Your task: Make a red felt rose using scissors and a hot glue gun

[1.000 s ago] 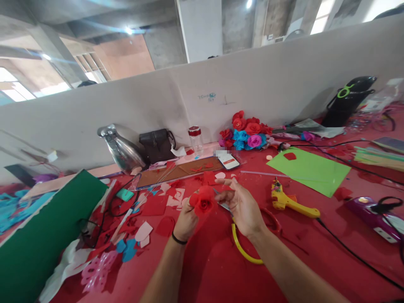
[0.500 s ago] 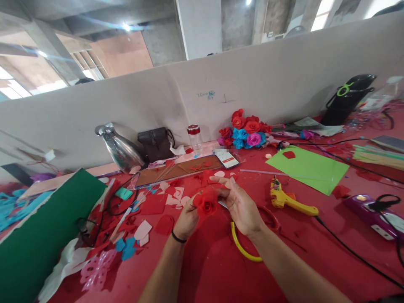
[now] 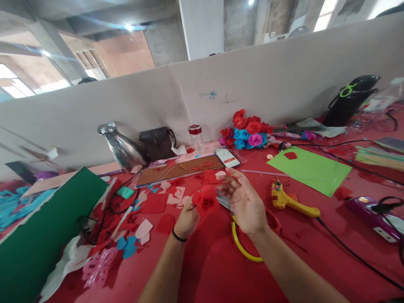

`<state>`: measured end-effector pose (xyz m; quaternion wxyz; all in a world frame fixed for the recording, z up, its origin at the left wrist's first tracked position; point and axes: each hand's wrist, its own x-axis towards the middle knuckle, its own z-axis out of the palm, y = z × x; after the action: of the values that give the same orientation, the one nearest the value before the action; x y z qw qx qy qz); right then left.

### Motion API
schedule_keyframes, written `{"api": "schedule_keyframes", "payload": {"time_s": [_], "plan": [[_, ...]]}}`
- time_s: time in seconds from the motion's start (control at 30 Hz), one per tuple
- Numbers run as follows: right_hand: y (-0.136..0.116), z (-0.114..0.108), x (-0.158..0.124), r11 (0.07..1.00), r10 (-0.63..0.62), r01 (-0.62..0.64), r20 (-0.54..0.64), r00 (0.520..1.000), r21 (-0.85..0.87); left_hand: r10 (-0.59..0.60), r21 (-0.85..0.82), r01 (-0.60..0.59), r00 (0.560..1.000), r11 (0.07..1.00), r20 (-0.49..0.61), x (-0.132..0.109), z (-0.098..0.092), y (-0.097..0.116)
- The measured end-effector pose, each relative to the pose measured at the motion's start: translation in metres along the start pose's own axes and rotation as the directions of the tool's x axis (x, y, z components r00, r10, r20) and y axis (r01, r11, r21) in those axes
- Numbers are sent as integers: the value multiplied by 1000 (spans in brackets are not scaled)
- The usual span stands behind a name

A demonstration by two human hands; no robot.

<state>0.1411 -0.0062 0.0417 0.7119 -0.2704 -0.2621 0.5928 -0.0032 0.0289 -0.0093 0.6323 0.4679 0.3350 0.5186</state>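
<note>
My left hand [image 3: 187, 219] is closed around the base of a red felt rose [image 3: 205, 202], holding it up over the red table. My right hand [image 3: 244, 200] hovers just right of the rose with its fingers spread and curled, holding nothing; its fingertips are close to the petals. Under the right hand lie scissors [image 3: 226, 203] with a yellow and red handle loop [image 3: 243, 248]. A yellow glue gun [image 3: 288, 201] rests on the table to the right of my right hand.
A bunch of finished red, blue and pink felt roses [image 3: 246, 130] leans on the white partition. A phone [image 3: 227, 157], green sheet [image 3: 311, 169], dark green sheet [image 3: 41, 235], felt scraps [image 3: 132, 227], purple tool [image 3: 372, 212] and cables lie about.
My right hand has let go of the rose's petals and drawn slightly back to the right with fingers spread. The left hand keeps the rose in nearly the same place.
</note>
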Motion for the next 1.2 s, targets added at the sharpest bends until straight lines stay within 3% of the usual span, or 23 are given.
{"api": "schedule_keyframes", "payload": {"time_s": [0.17,0.4,0.67,0.9,1.07,1.2], "plan": [[12,-6,4,992,98,-105,-103,990,-67,-1,-21,1,1000,1000,0,0,4,6],[21,-4,3,981,100,-120,-131,986,-155,58,-5,-60,981,998,-186,2,13,4],[25,-1,-4,964,169,-164,8,986,-211,233,135,-202,931,970,-281,6,3,-2],[28,-1,-8,946,188,-145,126,974,-289,418,325,-332,874,886,-248,6,-4,-2],[28,1,-8,929,197,-138,144,970,-343,411,284,-334,869,899,-276,5,-3,-2],[29,-1,-6,875,111,-53,92,989,-482,352,164,-314,882,935,-313,7,-1,-2]]}}
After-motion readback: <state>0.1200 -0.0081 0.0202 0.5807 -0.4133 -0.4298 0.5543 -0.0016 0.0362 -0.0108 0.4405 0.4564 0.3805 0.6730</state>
